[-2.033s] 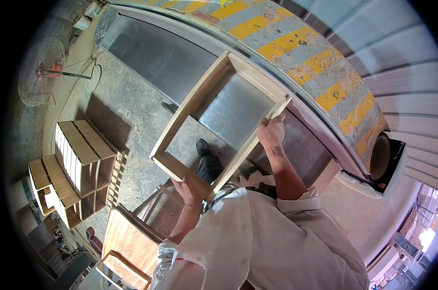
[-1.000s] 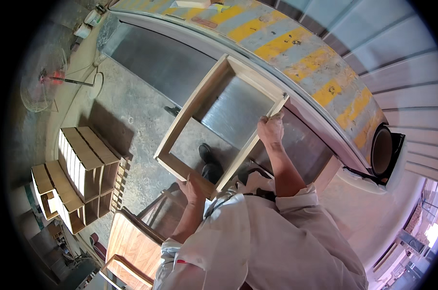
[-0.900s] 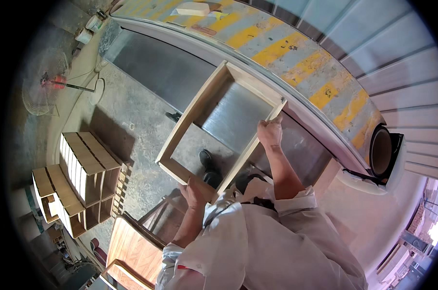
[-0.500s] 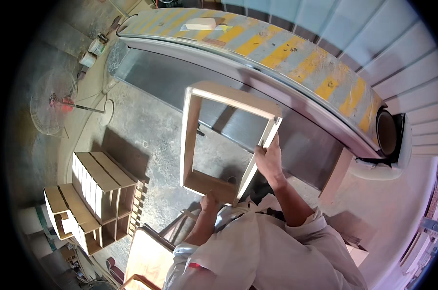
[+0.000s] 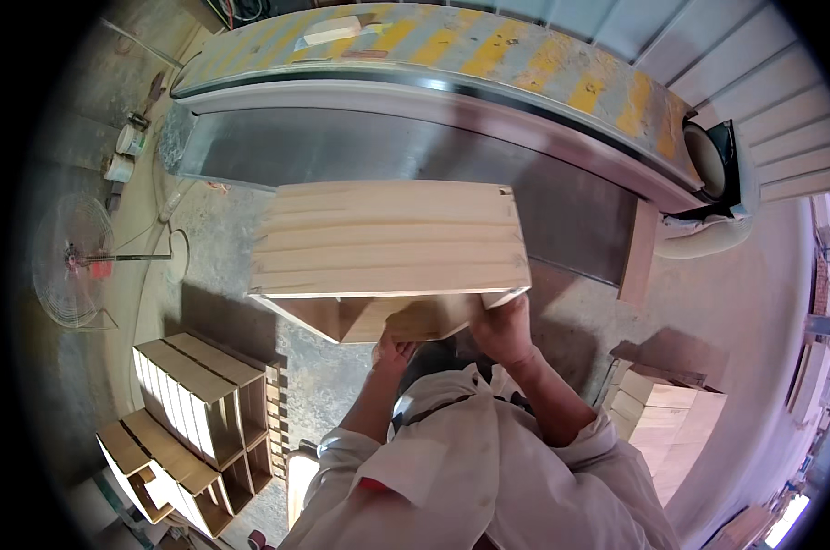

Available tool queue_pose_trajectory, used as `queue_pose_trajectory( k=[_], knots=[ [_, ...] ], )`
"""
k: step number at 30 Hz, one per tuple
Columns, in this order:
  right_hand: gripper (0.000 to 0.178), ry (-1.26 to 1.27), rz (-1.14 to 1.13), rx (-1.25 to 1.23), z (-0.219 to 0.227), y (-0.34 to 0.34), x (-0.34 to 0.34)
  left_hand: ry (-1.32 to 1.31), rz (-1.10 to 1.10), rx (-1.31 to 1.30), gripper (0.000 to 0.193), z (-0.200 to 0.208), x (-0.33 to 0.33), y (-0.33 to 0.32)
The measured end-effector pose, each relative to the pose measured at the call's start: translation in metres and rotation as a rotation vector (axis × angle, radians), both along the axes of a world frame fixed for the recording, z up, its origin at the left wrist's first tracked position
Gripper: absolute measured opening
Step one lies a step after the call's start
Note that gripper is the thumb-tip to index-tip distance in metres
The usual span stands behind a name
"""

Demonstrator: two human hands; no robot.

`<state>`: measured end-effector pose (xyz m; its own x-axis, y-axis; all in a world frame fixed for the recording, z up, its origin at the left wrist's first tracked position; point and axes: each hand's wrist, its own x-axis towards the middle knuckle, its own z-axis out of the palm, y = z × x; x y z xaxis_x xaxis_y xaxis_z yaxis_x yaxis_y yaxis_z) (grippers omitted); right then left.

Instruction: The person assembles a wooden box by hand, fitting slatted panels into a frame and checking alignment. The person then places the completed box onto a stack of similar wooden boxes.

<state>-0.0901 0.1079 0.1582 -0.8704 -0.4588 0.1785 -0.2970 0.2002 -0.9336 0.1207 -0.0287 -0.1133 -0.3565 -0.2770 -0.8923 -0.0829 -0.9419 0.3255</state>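
An open wooden box frame (image 5: 392, 234), pale and four-sided, is in both hands in front of my body. One broad side faces up, with grain lines running along it, and the frame's opening is turned toward me. My right hand (image 5: 505, 332) is closed round the near right corner. Under the near edge, my left hand (image 5: 395, 346) grips the frame with bent fingers, part of them hidden in its shadow. Beyond the frame lies the dark metal bed (image 5: 341, 147) of a long belt sander, whose top cover (image 5: 488, 55) has yellow and grey stripes.
Several stacked wooden frames (image 5: 204, 367) stand on a slatted base at lower left, and another stack (image 5: 658, 403) is at right. A floor fan (image 5: 71, 259) and white buckets (image 5: 121, 167) line the left. A wood block (image 5: 332, 31) rests on the sander's cover.
Both hands have tipped the frame, so a broad side now faces up instead of its opening. My view has shifted, bringing the right-hand stack further into sight.
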Motion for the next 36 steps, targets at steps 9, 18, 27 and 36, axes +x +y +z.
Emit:
queue_pose_trajectory(
  k=[9,18,27,36],
  knots=[
    [0.024,-0.250,-0.278,-0.356,-0.005,0.080,-0.004,-0.038,-0.048,-0.129,0.060,0.042,-0.013,-0.002],
    [0.027,-0.188,-0.518,-0.384,-0.007,0.262,0.006,0.087,-0.134,-0.338,0.051,0.056,-0.067,0.054],
    [0.026,-0.207,-1.016,-0.606,-0.046,0.478,0.063,0.218,-0.651,-0.715,0.036,0.097,-0.168,0.214],
    [0.031,-0.063,-1.417,-0.938,-0.075,0.577,0.135,0.384,-1.298,-0.781,0.025,0.058,-0.243,0.343]
  ],
)
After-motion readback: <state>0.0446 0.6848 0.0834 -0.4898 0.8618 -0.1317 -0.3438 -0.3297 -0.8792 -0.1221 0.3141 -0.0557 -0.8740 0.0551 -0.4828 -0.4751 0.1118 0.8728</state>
